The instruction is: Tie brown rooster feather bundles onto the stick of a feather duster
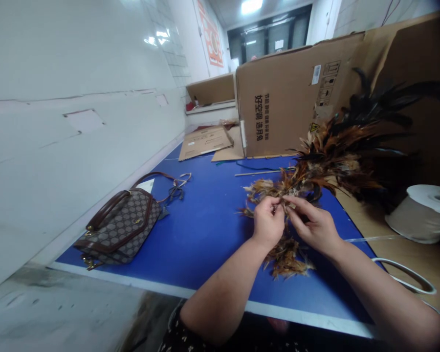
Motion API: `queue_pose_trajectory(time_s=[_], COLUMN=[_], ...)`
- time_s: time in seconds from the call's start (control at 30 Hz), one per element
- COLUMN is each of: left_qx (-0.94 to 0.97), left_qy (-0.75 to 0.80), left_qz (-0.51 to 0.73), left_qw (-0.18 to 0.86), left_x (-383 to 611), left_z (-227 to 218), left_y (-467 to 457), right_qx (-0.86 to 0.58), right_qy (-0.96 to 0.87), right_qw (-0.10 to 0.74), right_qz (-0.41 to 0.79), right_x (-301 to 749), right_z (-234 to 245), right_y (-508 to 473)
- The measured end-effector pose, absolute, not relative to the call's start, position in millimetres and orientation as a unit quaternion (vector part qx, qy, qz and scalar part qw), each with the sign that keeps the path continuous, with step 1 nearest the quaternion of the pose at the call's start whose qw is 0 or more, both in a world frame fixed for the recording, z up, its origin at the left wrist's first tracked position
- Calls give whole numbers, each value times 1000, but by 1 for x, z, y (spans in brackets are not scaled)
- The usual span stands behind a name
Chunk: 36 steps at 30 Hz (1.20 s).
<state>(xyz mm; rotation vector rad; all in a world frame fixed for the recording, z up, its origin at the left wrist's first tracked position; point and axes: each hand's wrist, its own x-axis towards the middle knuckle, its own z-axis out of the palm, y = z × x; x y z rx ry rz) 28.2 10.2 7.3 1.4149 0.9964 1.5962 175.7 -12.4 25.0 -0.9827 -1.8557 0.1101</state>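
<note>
Workshop with feathers (339, 159) and spool (412, 219)

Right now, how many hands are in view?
2: the left hand and the right hand, close together at the brown feathers, above the blue table. Neither is hidden.

Garment (254, 337): black fabric, printed with small, scattered pale motifs; visible along the lower edge of view. Left forearm (225, 288) and right forearm (379, 291): uncovered. Left hand (269, 225) and right hand (317, 230): bare.

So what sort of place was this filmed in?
Probably a small craft workshop, judging by the bunched feathers, the large spool and the big cardboard box around a blue worktop.
</note>
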Motion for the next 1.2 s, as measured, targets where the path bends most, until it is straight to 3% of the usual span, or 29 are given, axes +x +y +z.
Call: queue_pose_trajectory(time_s=[0.27, 0.5, 0.73, 0.93, 1.2], left_qx=[572, 483, 454, 474, 562], left_qy=[405, 382, 378, 376, 416], left_qz=[593, 599, 618, 613, 578], left_qw=[396, 511, 519, 509, 420], left_x=[27, 35, 33, 33, 29], left_z=[13, 22, 24, 22, 11], left_y=[3, 1, 4, 4, 2], right_qx=[-475, -520, -522, -441, -426], right_qy=[-775, -678, -623, -716, -786], right_qw=[417, 519, 576, 532, 444], right_qz=[-8, 14, 85, 95, 67], right_x=[181, 174, 172, 170, 186], right_z=[37, 28, 28, 29, 27], right_y=[-10, -9, -17, -20, -3])
